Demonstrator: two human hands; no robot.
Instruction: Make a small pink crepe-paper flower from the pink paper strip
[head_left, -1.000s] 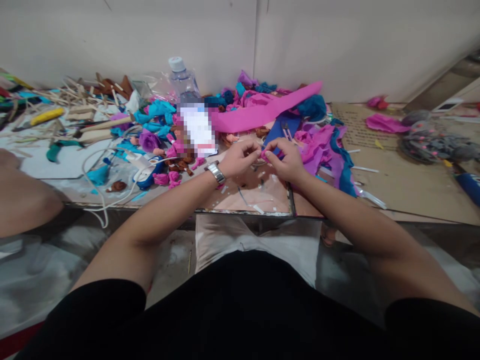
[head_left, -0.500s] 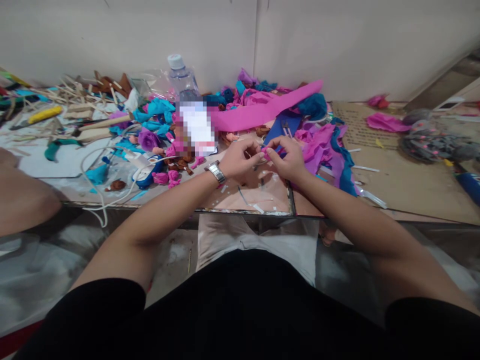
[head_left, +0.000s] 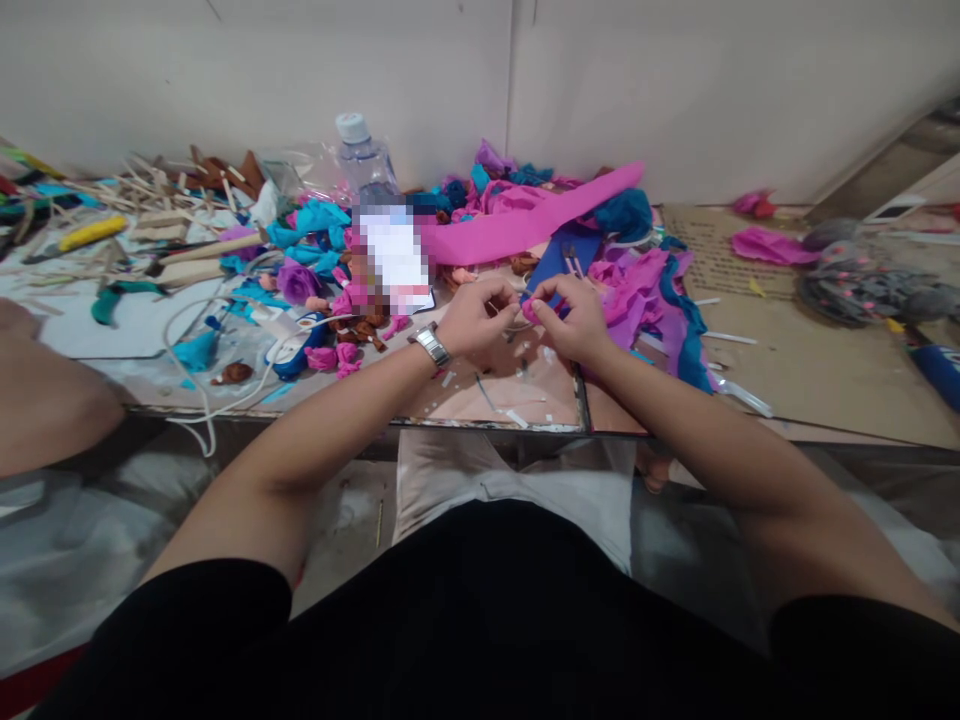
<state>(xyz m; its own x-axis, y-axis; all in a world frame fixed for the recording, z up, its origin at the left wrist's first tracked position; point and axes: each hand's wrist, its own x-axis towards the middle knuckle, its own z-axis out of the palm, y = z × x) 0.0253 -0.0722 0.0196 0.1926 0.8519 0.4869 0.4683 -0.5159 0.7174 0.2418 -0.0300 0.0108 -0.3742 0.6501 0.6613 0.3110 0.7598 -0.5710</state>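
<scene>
Over the middle of the table, my right hand (head_left: 576, 318) pinches a small pink crumpled paper piece (head_left: 529, 311) between thumb and fingers. My left hand (head_left: 474, 320), with a metal watch (head_left: 430, 345) on its wrist, is closed in a pinch just left of it. A thin pale strand seems to run near its fingertips, but what it grips is too small to make out. Behind both hands lies a long pink crepe paper strip (head_left: 510, 228). A blue sheet (head_left: 559, 262) with a small tool on it sits just beyond my right hand.
A phone (head_left: 397, 260) leans against a clear bottle (head_left: 366, 160). Left of them are paper flowers (head_left: 298, 282), a white cable (head_left: 202, 390), green-handled pliers (head_left: 124, 292) and wooden sticks (head_left: 161, 185). Cardboard (head_left: 780, 350) lies at right. Another person's limb (head_left: 52, 390) shows at far left.
My hands have moved slightly apart, the left one a little to the left. The pink paper piece stays in my right fingers. Everything else keeps its place.
</scene>
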